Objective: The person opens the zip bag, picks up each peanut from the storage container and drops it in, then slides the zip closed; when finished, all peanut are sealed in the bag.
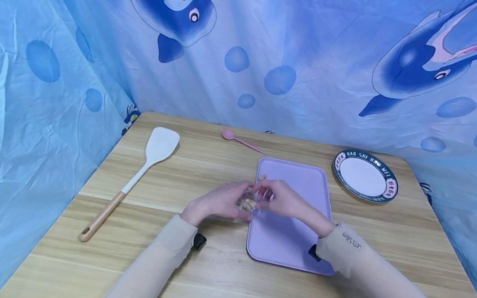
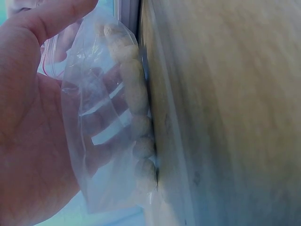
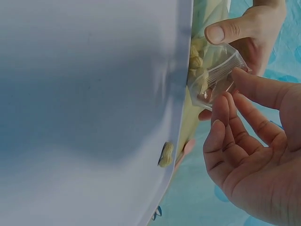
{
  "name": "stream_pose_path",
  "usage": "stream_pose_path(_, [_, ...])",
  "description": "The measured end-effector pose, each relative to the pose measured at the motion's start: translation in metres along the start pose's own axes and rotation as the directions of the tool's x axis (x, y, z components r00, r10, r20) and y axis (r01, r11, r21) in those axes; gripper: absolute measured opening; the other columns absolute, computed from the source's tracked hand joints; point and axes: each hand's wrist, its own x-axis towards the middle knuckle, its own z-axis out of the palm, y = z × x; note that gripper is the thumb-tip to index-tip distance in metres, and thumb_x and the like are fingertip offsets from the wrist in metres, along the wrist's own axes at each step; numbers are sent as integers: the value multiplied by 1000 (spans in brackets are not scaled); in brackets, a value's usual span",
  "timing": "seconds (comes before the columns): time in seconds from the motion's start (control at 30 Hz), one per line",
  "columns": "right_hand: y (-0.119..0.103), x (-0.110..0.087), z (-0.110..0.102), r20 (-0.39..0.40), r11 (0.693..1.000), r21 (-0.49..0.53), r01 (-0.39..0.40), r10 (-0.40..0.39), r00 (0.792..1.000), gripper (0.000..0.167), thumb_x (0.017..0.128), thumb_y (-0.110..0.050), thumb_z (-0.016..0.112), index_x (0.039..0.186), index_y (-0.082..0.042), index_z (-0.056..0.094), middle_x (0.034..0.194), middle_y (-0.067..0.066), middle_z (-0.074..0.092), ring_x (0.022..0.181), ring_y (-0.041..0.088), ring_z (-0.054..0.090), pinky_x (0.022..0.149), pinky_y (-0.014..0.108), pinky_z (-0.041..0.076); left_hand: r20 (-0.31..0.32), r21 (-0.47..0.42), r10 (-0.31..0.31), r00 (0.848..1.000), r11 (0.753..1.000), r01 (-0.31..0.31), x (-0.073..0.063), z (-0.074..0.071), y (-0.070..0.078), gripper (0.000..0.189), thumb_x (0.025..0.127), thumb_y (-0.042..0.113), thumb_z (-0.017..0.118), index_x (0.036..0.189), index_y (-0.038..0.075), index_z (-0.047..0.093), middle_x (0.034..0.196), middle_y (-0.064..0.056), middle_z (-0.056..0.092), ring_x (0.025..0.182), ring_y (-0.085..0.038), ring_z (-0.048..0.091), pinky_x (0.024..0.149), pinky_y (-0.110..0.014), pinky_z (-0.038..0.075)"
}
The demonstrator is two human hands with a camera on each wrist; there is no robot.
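My left hand (image 1: 225,202) holds a clear zip bag (image 2: 106,183) of unshelled peanuts (image 2: 136,94) at the left edge of the lilac tray (image 1: 281,244). Its thumb lies over one side of the bag, with the fingers behind the plastic. Low in the bag, the peanuts lie in a row close to the wooden tabletop. From the right, my right hand (image 1: 281,199) pinches the bag's mouth between thumb and fingertips, as the right wrist view shows. A single peanut (image 3: 166,154) lies on the tray by its rim.
A white spatula (image 1: 161,146) with a wooden handle lies on the left of the table. Behind the tray is a pink spoon (image 1: 228,134). A green-rimmed plate (image 1: 363,176) sits at the back right. Blue dolphin-print curtains (image 1: 312,43) hang around the table.
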Motion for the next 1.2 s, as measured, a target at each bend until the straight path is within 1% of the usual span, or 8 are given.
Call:
stream_pose_path(0.1, [1, -1, 0, -3, 1000, -2, -6, 6, 1000, 28, 79, 4, 78, 104, 4, 68, 83, 5, 66, 72, 19, 61, 65, 26, 50, 2, -4, -5, 1000, 1000, 5, 0, 0, 0, 77, 76, 39, 86, 139, 16, 48, 115, 1, 61, 107, -15, 56, 95, -43, 44])
stream_pose_path(0.3, [1, -2, 0, -8, 1000, -14, 8, -8, 1000, 26, 79, 3, 79, 103, 2, 69, 82, 3, 66, 71, 18, 61, 65, 26, 50, 5, 3, -16, 1000, 1000, 16, 1, 0, 0, 81, 76, 41, 85, 142, 14, 46, 119, 0, 61, 110, -16, 56, 99, -45, 42])
stream_pose_path(0.5, [2, -2, 0, -10, 1000, -15, 16, -16, 1000, 25, 80, 1, 79, 103, 2, 69, 83, 5, 67, 72, 18, 61, 65, 26, 50, 9, -2, -20, 1000, 1000, 20, 1, 0, 0, 82, 77, 40, 85, 144, 14, 46, 121, -1, 61, 112, -16, 56, 102, -47, 40])
stream_pose_path(0.73, [5, -1, -4, -16, 1000, -14, 22, -22, 1000, 25, 81, -2, 81, 103, 3, 70, 83, 4, 67, 70, 16, 62, 63, 26, 51, 9, 1, -20, 1000, 1000, 20, 1, 0, 1, 77, 77, 39, 85, 140, 14, 48, 113, 2, 61, 105, -15, 56, 97, -43, 42])
stream_pose_path(0.8, [6, 0, -5, -21, 1000, -8, 21, -21, 1000, 26, 80, -2, 81, 103, 3, 70, 82, 3, 67, 69, 15, 61, 62, 26, 50, 8, 4, -23, 1000, 1000, 23, 1, 0, 1, 79, 77, 40, 85, 141, 13, 47, 114, 1, 61, 106, -15, 56, 99, -44, 41])
stream_pose_path(0.97, [10, 1, -8, -44, 1000, -9, -14, 13, 999, 25, 79, -2, 81, 101, 2, 70, 80, 1, 67, 69, 15, 61, 62, 27, 50, 8, 0, -30, 1000, 1000, 30, 0, -1, 2, 85, 77, 40, 85, 145, 10, 44, 122, -3, 61, 111, -18, 56, 101, -46, 42])
stream_pose_path(1.1, [14, 3, -12, -71, 999, -30, -42, 40, 997, 25, 79, -1, 81, 101, 1, 70, 80, 1, 67, 69, 15, 60, 62, 27, 49, 7, 2, -33, 999, 999, 33, 0, -1, 2, 85, 77, 40, 85, 145, 9, 44, 128, -5, 60, 116, -20, 55, 104, -46, 40])
stream_pose_path(1.2, [16, 4, -17, -93, 997, -37, -67, 63, 994, 25, 79, -1, 81, 102, 1, 70, 81, 2, 67, 69, 18, 60, 62, 28, 49, 9, 7, -35, 999, 999, 35, -1, -1, 2, 85, 77, 41, 85, 145, 8, 44, 129, -6, 60, 118, -20, 55, 106, -47, 38])
